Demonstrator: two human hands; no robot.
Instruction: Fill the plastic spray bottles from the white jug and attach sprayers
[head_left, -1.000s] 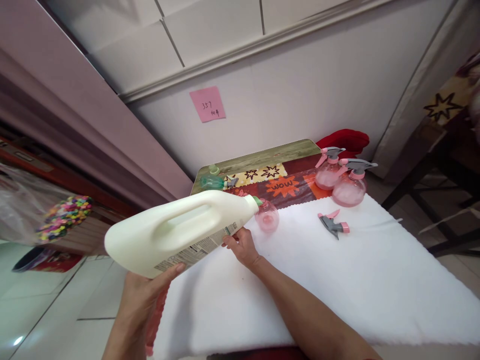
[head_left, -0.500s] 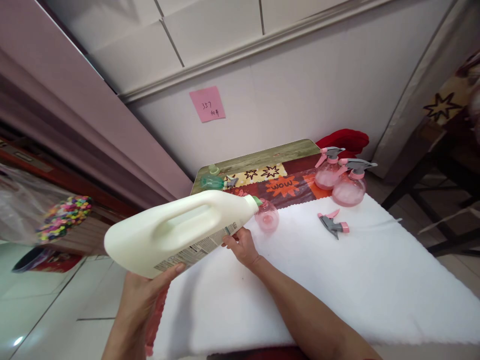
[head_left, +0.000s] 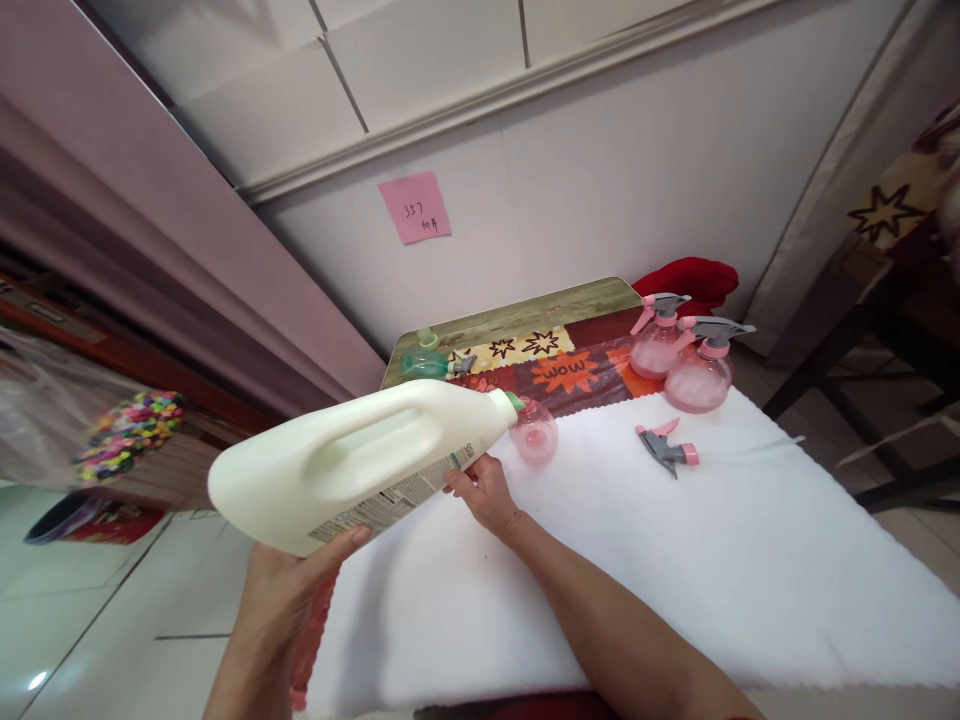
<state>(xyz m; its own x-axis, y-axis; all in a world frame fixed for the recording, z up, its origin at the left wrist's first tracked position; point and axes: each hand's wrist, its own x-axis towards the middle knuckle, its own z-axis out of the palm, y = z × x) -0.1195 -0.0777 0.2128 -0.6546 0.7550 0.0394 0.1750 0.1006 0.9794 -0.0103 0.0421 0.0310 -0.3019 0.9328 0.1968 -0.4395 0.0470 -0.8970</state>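
Note:
A large cream detergent bottle [head_left: 360, 450] is tilted, its green spout over the mouth of a clear pink spray bottle [head_left: 535, 436] that stands without its head on the white cloth [head_left: 637, 580]. My left hand [head_left: 300, 570] grips the detergent bottle near its base, thumb along the label. Under its neck my right hand [head_left: 484, 492] is closed on the lower side; part of its fingers is hidden behind the bottle. A grey and pink spray head [head_left: 669, 450] with a clear tube lies to the right.
Two pink spray bottles with heads on, a farther one [head_left: 654, 345] and a nearer one [head_left: 699, 375], stand at the back right. A green spray bottle [head_left: 424, 363] lies at the back left near a green cap [head_left: 427, 337]. Behind the table rises a white wall [head_left: 570, 190].

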